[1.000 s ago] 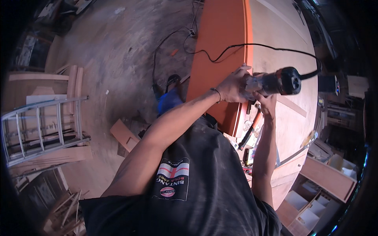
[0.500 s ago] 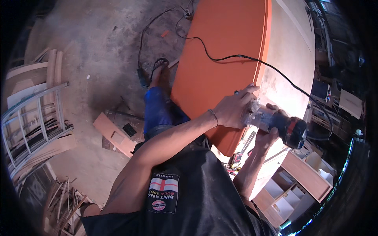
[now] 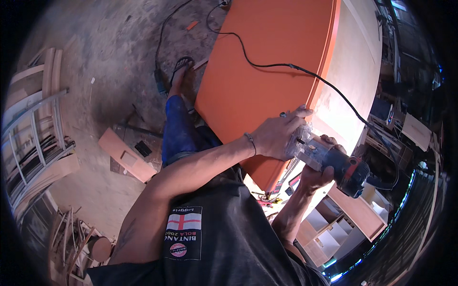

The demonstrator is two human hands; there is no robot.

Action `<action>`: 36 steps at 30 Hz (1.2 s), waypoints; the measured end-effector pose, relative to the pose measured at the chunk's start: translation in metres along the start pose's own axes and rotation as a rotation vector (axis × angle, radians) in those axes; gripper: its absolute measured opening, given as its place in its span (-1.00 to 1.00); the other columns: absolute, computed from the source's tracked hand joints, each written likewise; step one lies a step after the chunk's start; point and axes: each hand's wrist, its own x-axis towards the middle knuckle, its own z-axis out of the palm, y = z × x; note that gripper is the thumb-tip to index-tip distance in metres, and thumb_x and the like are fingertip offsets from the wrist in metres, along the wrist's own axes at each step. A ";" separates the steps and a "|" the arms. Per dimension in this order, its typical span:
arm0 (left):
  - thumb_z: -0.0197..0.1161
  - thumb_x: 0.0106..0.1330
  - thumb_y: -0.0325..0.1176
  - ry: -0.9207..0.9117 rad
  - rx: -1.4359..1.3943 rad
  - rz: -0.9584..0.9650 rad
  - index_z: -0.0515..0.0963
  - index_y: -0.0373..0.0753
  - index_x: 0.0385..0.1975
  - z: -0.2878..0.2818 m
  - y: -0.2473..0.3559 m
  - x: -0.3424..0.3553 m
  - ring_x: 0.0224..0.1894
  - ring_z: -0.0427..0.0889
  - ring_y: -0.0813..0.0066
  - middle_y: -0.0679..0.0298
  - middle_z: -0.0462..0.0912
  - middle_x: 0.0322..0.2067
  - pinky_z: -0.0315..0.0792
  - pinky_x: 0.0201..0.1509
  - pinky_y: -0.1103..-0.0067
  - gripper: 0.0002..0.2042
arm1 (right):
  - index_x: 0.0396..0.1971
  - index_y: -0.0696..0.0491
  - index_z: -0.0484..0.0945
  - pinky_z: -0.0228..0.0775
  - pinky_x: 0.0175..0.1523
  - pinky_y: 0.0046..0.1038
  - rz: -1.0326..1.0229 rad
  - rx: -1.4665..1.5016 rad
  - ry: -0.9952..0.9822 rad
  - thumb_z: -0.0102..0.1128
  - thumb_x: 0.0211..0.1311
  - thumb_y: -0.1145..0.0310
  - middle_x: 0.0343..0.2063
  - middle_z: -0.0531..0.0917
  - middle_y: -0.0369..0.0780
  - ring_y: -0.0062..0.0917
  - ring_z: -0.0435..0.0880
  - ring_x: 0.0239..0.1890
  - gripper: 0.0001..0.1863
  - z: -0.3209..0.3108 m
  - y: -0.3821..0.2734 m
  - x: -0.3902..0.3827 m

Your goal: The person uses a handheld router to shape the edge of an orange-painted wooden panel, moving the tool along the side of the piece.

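I see the right hand (image 3: 316,177) has wrapped its fingers around the power tool (image 3: 344,168) beside the orange panel (image 3: 272,43); with the left hand (image 3: 273,138) grasping its clear base (image 3: 296,144), both steady it.

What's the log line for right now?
left hand: on clear base; right hand: around router; black cord: across orange panel

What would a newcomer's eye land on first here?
A large orange panel would likely draw the eye first, filling the upper middle. Right of centre, the left hand holds the clear base of a dark power tool, the right hand its body. A black cable snakes across the panel.
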 end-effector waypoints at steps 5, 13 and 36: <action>0.44 0.20 -0.02 0.036 -0.009 0.031 0.43 -0.23 0.07 0.001 0.001 0.000 0.47 0.28 0.12 0.13 0.31 0.38 0.45 0.32 0.26 -0.44 | 0.08 0.16 0.34 0.71 -0.04 -0.27 -0.027 0.019 0.026 0.34 0.12 -0.29 -0.07 0.58 0.04 -0.23 0.71 -0.09 -0.15 -0.003 0.005 -0.001; 0.50 0.14 -0.04 -0.034 -0.074 0.002 0.43 -0.23 0.08 -0.003 0.004 0.003 0.48 0.24 0.02 0.08 0.31 0.39 0.42 0.34 0.26 -0.40 | 0.10 0.11 0.45 0.51 0.26 -0.09 0.019 0.166 -0.019 0.47 0.03 -0.08 -0.05 0.61 0.03 -0.15 0.60 0.12 -0.25 -0.017 0.011 -0.002; 0.44 0.20 -0.05 -0.028 -0.072 -0.012 0.48 -0.21 0.08 -0.001 0.000 0.004 0.44 0.31 0.06 0.08 0.33 0.36 0.47 0.28 0.28 -0.46 | 0.10 0.10 0.36 0.66 0.11 -0.14 0.047 0.214 -0.063 0.42 0.09 -0.20 0.00 0.55 0.08 -0.14 0.66 0.06 -0.20 -0.021 0.016 -0.002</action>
